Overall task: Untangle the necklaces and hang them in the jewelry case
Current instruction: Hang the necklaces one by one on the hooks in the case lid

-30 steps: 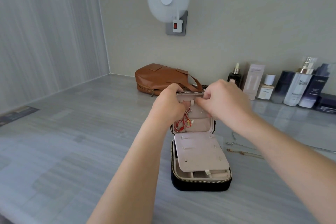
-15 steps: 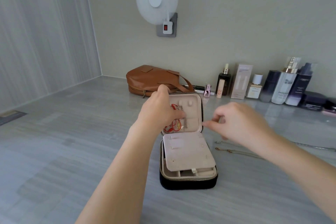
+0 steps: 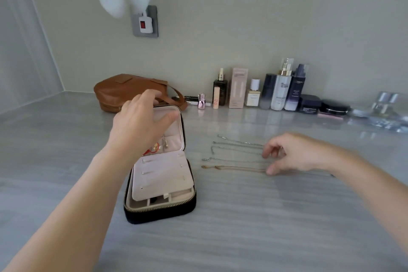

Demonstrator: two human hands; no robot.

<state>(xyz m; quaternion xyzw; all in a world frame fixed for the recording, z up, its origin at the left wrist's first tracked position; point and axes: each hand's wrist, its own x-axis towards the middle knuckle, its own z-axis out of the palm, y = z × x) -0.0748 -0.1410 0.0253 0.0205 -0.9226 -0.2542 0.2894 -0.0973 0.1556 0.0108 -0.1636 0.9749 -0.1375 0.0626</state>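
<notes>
**Left grip over case lid, right grip down on chains**

Left grip [image 3: 141,126]: fingers loose and spread over top edge of the upright lid [image 3: 175,132], thumb in front of pink lining. Nothing held that I can see; contact w/ lid unclear (blur).

Right grip [image 3: 293,154]: fingers loosely curled, tips down at the chains, nothing lifted.

Jewelry case [image 3: 163,183]: black, zip rim, about mid-counter [image 3: 265,227], pink flap lying over the base. Red cord piece [image 3: 152,149] hangs inside lid, partly hidden by left grip.

Silver chains [image 3: 238,146] + gold chain [image 3: 238,169] lie in separate rows just right of case, roughly parallel.

Brown bag [image 3: 123,93] sits at back edge behind case. Cosmetics bottles [image 3: 280,93] line the back edge to the right.
</notes>
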